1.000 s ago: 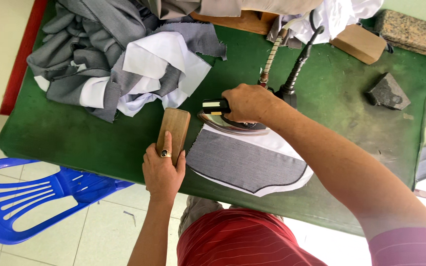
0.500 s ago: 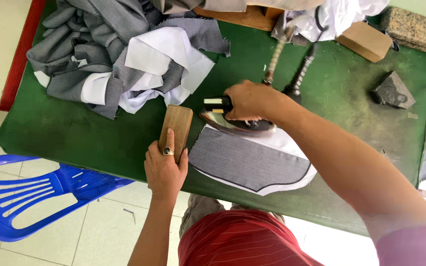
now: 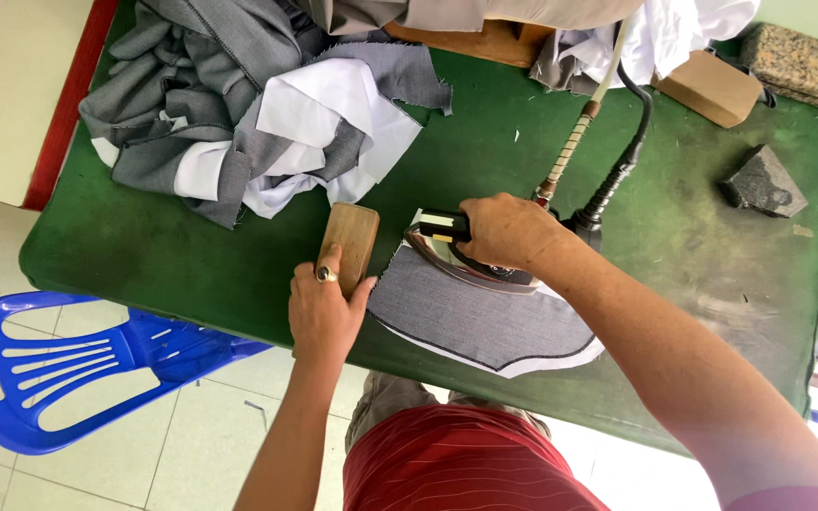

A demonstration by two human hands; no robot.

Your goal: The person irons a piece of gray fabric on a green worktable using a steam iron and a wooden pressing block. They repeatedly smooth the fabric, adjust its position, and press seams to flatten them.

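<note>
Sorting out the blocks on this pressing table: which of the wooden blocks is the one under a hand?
The rounded light wooden block beside the grey fabric piece, under the left hand. The other, the boxy wooden block, lies untouched at the far edge.

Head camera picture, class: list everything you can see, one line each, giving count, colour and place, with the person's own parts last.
table: one, green cover, fills the view
iron: one, silvery with black handle, on the cut piece
cut piece: one, grey on white, near table edge
wooden block: one, tan, left of the iron
cloth pile: one, grey and white, far left
stones: two, grey, right side
chair: one, blue, on the floor
left hand: on the wooden block
right hand: gripping the iron
</note>
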